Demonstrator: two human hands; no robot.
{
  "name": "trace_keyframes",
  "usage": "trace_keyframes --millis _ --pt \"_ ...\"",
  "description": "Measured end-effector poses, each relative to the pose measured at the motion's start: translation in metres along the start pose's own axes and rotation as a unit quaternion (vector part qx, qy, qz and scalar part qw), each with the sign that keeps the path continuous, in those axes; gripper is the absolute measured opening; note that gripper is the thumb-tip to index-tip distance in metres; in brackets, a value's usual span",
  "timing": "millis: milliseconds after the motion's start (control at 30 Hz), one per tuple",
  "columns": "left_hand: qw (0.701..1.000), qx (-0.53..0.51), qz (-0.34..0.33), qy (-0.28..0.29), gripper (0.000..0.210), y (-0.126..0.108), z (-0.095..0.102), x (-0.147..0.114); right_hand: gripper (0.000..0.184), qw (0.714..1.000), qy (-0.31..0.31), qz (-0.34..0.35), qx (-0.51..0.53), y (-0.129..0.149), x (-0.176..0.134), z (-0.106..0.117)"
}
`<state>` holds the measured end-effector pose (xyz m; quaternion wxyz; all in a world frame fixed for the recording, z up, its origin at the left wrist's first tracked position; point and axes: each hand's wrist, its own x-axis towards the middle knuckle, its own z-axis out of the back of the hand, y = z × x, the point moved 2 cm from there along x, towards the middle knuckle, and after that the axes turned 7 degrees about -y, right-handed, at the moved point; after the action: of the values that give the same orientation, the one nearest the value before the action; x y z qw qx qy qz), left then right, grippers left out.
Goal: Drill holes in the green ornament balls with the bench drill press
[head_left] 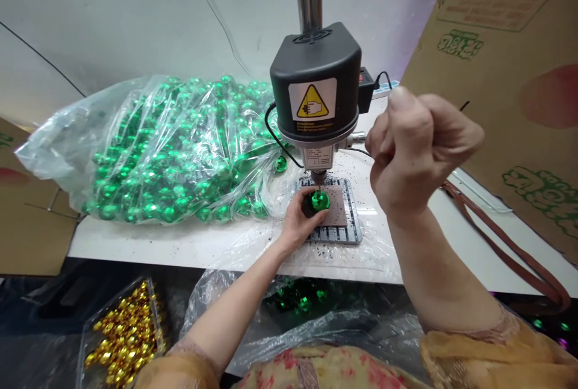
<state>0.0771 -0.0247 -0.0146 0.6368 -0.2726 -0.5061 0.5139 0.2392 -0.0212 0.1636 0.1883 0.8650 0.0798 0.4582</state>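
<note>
A shiny green bauble (320, 200) sits on a brown board (338, 213) on the slotted base plate (352, 227) of a small drill press (316, 76). Thumb and fingers of my left hand (300, 217) close around the bauble from the left. The drill bit (320, 186) meets or nearly meets the top of the bauble. Raised to the right of the drill head, my right hand (413, 148) is closed in a fist at the end of the feed lever (359, 138); the part inside the fingers is hidden.
A clear plastic bag (180, 154) full of green baubles lies left of the drill press. A clear tub of gold baubles (124, 335) stands below the table. Cardboard boxes (510, 88) flank both sides. A brown strap (510, 241) hangs at right. Dark shavings dot the white table.
</note>
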Motion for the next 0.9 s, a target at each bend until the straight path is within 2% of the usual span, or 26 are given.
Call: trace_keyframes --millis 67,100,133,167,233,267,300,333,400,467,533,633,700,733,833,900 --pt "0.999 0.037 -0.002 -0.015 0.042 -0.014 0.013 -0.015 0.046 1.0 0.021 -0.009 0.005 0.001 0.009 -0.004" --pt "0.998 0.055 -0.01 0.008 0.041 -0.022 0.022 -0.025 0.045 0.999 0.031 -0.011 0.008 0.001 0.011 -0.004" --pt "0.996 0.069 -0.026 0.06 0.042 -0.03 0.03 -0.037 0.045 0.999 0.036 -0.015 0.011 0.0 0.013 -0.003" --pt "0.986 0.08 -0.051 0.138 0.045 -0.038 0.039 -0.05 0.045 0.999 0.039 -0.02 0.011 -0.001 0.013 -0.002" --pt "0.939 0.111 -0.125 0.3 0.051 -0.051 0.054 -0.073 0.045 0.999 0.038 -0.025 0.007 -0.002 0.011 -0.001" --pt "0.913 0.126 -0.162 0.352 0.052 -0.053 0.061 -0.081 0.046 0.999 0.033 -0.026 0.006 -0.002 0.01 0.0" --pt "0.897 0.138 -0.192 0.372 0.051 -0.053 0.067 -0.084 0.046 0.999 0.026 -0.027 0.006 -0.002 0.009 -0.001" --pt "0.897 0.147 -0.208 0.361 0.046 -0.05 0.071 -0.081 0.046 0.999 0.019 -0.026 0.007 -0.002 0.009 -0.001" --pt "0.924 0.163 -0.211 0.275 0.031 -0.038 0.077 -0.058 0.047 1.0 0.008 -0.021 0.01 -0.001 0.008 -0.003" --pt "0.945 0.202 -0.202 0.161 0.018 -0.019 0.077 -0.016 0.047 1.0 0.004 -0.018 0.005 -0.001 0.007 -0.004" --pt "0.931 0.294 -0.191 0.096 0.022 0.001 0.069 0.033 0.047 1.0 0.005 -0.015 0.002 0.0 0.007 -0.004" --pt "0.868 0.466 -0.137 0.104 0.046 0.027 0.052 0.099 0.047 1.0 0.009 -0.017 0.001 -0.001 0.007 -0.003" --pt "0.833 0.528 -0.107 0.129 0.053 0.038 0.044 0.127 0.046 1.0 0.011 -0.015 0.004 -0.001 0.007 -0.003" --pt "0.825 0.54 -0.098 0.136 0.052 0.041 0.042 0.136 0.045 1.0 0.011 -0.013 0.006 -0.001 0.007 -0.003" --pt "0.825 0.541 -0.091 0.136 0.041 0.046 0.046 0.146 0.045 1.0 0.01 -0.007 0.01 -0.002 0.007 -0.002" --pt "0.85 0.507 -0.089 0.115 0.037 0.045 0.053 0.141 0.045 1.0 0.015 -0.003 0.009 -0.002 0.006 -0.002"
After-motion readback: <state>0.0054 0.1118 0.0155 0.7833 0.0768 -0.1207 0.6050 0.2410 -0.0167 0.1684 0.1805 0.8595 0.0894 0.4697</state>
